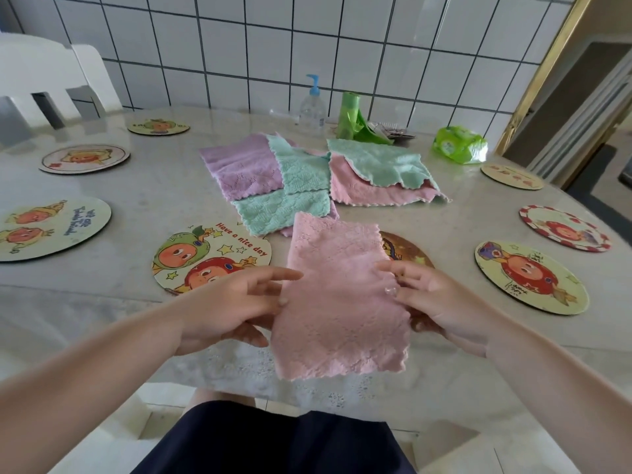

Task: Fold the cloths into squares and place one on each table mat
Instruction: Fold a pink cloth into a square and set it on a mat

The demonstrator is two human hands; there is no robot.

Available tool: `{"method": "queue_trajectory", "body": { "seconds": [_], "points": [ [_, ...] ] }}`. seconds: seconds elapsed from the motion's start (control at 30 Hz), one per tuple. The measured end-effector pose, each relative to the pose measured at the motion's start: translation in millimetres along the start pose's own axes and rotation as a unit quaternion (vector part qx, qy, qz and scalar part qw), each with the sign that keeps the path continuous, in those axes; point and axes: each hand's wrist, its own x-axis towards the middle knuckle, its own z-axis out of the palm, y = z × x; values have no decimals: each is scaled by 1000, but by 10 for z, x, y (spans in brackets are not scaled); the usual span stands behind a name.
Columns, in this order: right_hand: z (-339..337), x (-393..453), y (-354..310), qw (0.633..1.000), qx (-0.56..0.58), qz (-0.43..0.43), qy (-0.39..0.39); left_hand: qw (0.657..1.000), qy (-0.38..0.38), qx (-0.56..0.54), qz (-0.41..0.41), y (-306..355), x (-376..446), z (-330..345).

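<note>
Now, cloth: pink scallop-edged fleecy cloth [342,295], oblong, above marble table [136,186] edge.
Left hand [236,302]: pinches cloth's left edge.
Right hand [434,302]: pinches right edge.

Place: pretty clearly a home dining spot, kitchen-ish
Wall: white square tiles with dark grout [273,46] across the top of the frame, classic kitchen look
Tabletop: pale marble-looking tabletop [154,186] with a rounded edge, filling the middle
Mats: round cartoon table mats [212,258] set around it like place settings
Seating: white chair [51,80] pushed in, upper left
Clutter: pump bottle [312,107], roll of green bags [349,114] and a green wipes pack [460,145] by the wall, top centre
Doorway: gold-trimmed frame [543,73] at upper right opening onto another room
Cloths: soft dish-type cloths [307,172] piled mid-table
</note>
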Motion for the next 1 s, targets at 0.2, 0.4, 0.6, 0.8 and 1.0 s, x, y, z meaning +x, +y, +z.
{"method": "queue_trajectory", "body": {
  "seconds": [0.2, 0.4, 0.6, 0.8, 1.0],
  "points": [
    [-23, -229, 153, 996, 23, 47, -69, 1000, -24, -4, -17, -178, -144, 34],
    [139, -318, 369, 995, 9, 44, -93, 998, -10, 49, 49, -422, -163, 118],
    [315, -396, 536, 970, -177, -147, 72, 894, 159, 314, 276, -602, -172, 145],
    [319, -331, 757, 828, -350, -378, 221, 692, 176, 507, 484, -597, -59, 16],
    [184, -154, 433, 877, -209, -373, 220, 801, 99, 383, 450, -281, 125, -36]
  ]
}}
